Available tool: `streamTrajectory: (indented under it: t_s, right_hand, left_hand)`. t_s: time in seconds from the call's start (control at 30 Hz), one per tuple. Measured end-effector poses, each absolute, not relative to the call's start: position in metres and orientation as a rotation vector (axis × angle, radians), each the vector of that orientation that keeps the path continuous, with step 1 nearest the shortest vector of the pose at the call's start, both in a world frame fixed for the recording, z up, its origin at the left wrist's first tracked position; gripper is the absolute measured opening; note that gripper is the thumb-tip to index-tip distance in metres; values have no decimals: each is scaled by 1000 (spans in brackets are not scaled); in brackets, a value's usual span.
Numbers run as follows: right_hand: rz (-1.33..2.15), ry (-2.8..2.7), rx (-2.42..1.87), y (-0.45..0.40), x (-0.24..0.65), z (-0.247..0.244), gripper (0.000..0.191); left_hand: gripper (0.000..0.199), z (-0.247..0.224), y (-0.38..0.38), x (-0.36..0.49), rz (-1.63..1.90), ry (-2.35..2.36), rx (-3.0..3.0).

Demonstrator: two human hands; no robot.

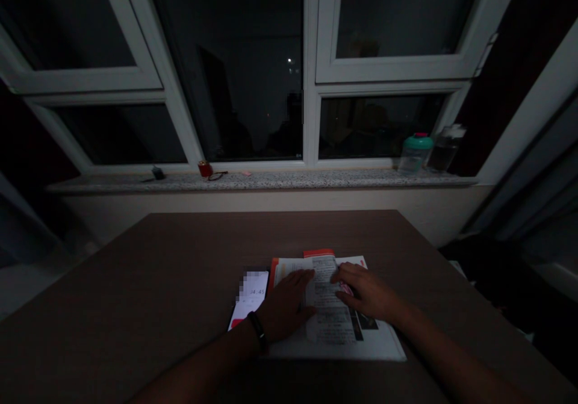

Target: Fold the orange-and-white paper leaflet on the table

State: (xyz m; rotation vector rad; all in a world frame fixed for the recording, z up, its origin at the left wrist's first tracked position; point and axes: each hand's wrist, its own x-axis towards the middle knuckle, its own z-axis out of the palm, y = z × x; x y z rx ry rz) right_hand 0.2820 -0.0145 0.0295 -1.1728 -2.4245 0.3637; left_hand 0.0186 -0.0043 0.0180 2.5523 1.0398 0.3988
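Observation:
Printed papers [388, 345] with orange edges lie on the brown table [180, 259]. A narrower printed strip [332, 320] rests on top of them. My left hand [286, 307], with a dark band at the wrist, lies flat over the left part of the papers, fingers stretched out and touching the strip's left side. At the strip's right side my right hand [363, 289] has its fingers curled round a small pink and white item [345, 288], which they partly cover. A lit phone [250, 295] showing digits lies left of my left hand.
Behind the table, a speckled windowsill [280, 180] holds a green-lidded bottle [415, 153], a clear bottle [445, 148], a small red item [205, 168] and a small dark bottle [158, 172]. Dark windows rise above it. Dark cloth lies right of the table.

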Motion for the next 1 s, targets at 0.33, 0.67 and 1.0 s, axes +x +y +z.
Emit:
streamTrajectory:
  t_s: [0.33, 0.67, 1.0]
  right_hand:
    - [351, -2448, -1197, -13, 282, 28, 17]
    - [353, -2456, -1196, -14, 282, 30, 17]
    - [347, -2457, -1221, -14, 280, 30, 17]
  left_hand:
    - [74, 15, -2, 17, 450, 988, 2544]
    - [74, 21, -4, 19, 425, 995, 2567]
    - [56, 11, -2, 15, 369, 989, 2681]
